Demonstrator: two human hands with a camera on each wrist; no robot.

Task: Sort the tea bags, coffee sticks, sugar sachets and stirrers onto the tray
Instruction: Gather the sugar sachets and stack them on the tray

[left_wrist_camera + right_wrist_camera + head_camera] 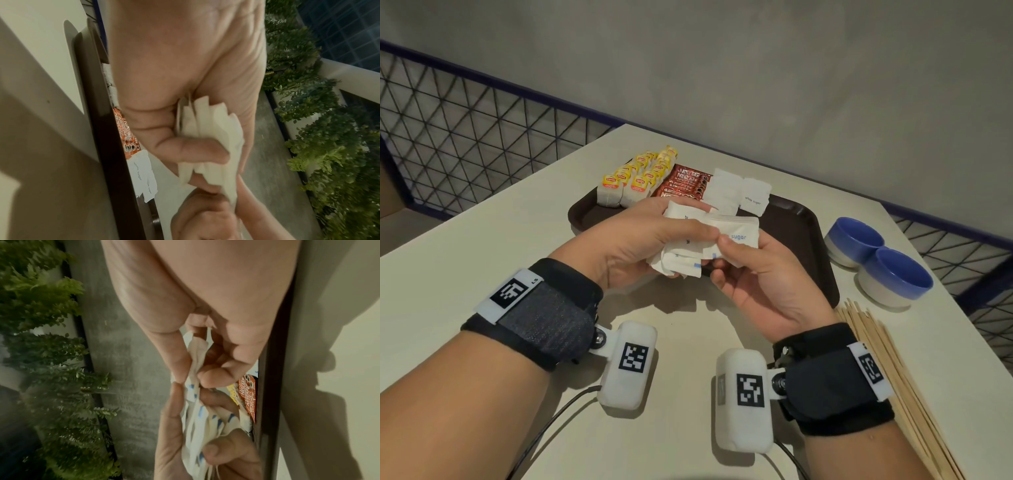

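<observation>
In the head view I hold both hands at frame centre, above the near edge of the tray (pixel 804 219). My left hand (pixel 633 240) grips a fanned bundle of sugar sachets (pixel 688 246), fingers curled behind it and thumb pressed across the front. My right hand (pixel 753 274) pinches the right end of the same bundle between thumb and forefinger; the remaining fingers curl underneath. The two thumbs nearly meet at the middle of the bundle.

The left wrist view shows the left hand (pixel 185 81) with the sachets (pixel 211 129) fanned out edge-on and one finger (pixel 195 151) wrapped across them. The right wrist view shows the right hand (pixel 205 305) in the upper half, thumb and forefinger closed on the white paper (pixel 197 356), with the left hand (pixel 174 443) below it clamping the blue-printed sachet ends.

On the tray, upper centre of the head view, three groups lie in a row: tea bags (pixel 640 174) at the left, coffee sticks (pixel 685 185) in the middle, and sorted sugar (pixel 736 192) at the right, each group touching the next. The near part of the tray shows bare surface.

The stirrers (pixel 883 359) lie in a loose sheaf on the table (pixel 482 240) at lower right, just beside my right wrist and off the tray. Two blue bowls (pixel 876 253) stand touching each other at the right, between the tray and the table edge.
</observation>
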